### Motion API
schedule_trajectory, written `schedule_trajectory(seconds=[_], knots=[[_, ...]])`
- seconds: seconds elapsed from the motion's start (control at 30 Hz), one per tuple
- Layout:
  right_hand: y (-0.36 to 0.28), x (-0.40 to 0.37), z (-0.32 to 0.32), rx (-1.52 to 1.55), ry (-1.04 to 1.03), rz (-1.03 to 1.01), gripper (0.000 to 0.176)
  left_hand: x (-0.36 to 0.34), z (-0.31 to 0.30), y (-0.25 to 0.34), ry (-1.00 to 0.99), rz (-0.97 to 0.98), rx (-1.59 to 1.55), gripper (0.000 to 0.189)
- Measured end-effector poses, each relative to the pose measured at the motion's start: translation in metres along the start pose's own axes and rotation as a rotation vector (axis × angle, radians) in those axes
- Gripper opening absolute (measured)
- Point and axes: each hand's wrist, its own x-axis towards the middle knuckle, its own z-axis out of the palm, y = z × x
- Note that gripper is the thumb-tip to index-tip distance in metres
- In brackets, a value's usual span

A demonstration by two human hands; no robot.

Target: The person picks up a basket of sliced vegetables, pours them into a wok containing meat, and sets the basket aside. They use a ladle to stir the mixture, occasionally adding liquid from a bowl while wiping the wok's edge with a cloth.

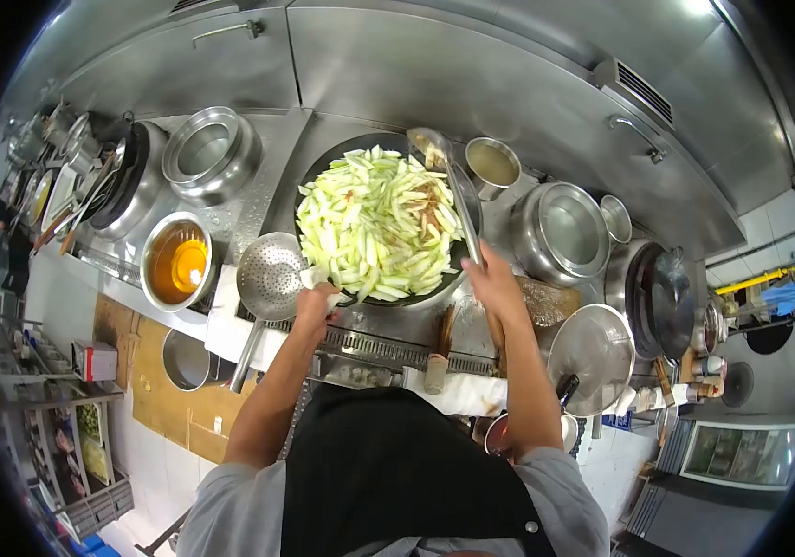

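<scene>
Cut vegetables (pixel 374 227) heaped in wok (pixel 330 153), 12 o'clock from black apron (pixel 397 464). Ladle (pixel 460 206) grasped by right hand (pixel 492 278) at wok's 4 o'clock, its head held at 1. White cloth (pixel 316 277) clasped by left hand (pixel 314 308) at 7. Strainer (pixel 270 277) set at 8.

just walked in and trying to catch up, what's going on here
A person is at a wok heaped with pale green vegetable pieces. The left hand grips a white cloth at the wok's near left edge; the right hand holds a long ladle, its head by the far rim. A perforated skimmer rests left of the wok.
</scene>
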Motion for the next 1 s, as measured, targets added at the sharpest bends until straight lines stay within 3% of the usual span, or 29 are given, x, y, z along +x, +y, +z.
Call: schedule_trajectory(seconds=[0.1, 0.17, 0.2, 0.3, 0.43, 0.57, 0.63, 0.7, 0.83, 0.9, 1.0], knots=[[0.012, 0.075, 0.036, -0.245, 0.031, -0.108, 0.060, -0.001, 0.007, 0.001, 0.028, 0.036, -0.013, 0.013], [0.003, 0.068, 0.073, -0.304, 0.036, -0.153, 0.062, 0.001, 0.008, -0.004, 0.094, 0.073, 0.016, 0.013], [0.006, 0.058, 0.086, -0.473, 0.014, -0.192, 0.064, 0.004, 0.009, -0.006, 0.104, 0.115, -0.002, 0.015], [0.010, 0.002, 0.094, -0.599, -0.050, -0.164, 0.064, 0.005, 0.007, -0.007, 0.103, 0.113, 0.051, 0.018], [0.021, -0.057, 0.067, -0.569, 0.018, -0.197, 0.067, 0.005, 0.006, -0.003, 0.040, 0.119, 0.010, 0.019], [-0.015, -0.112, 0.065, -0.508, 0.095, -0.168, 0.070, -0.005, 0.004, 0.004, -0.004, 0.054, 0.051, 0.023], [-0.005, -0.112, 0.082, -0.459, 0.097, -0.036, 0.069, 0.001, 0.001, 0.008, -0.050, 0.044, 0.074, 0.024], [0.035, -0.086, 0.104, -0.327, 0.063, -0.202, 0.067, 0.004, -0.002, 0.006, -0.109, 0.006, 0.070, 0.029], [0.005, -0.084, 0.128, -0.457, 0.167, -0.083, 0.068, 0.004, -0.004, 0.015, -0.159, -0.003, 0.083, 0.028], [-0.004, -0.114, 0.130, -0.422, 0.201, -0.066, 0.066, 0.007, -0.011, 0.006, -0.213, 0.000, 0.101, 0.030], [-0.021, -0.175, 0.122, -0.371, 0.268, -0.032, 0.061, 0.023, -0.018, 0.003, -0.227, -0.142, 0.087, 0.030]])
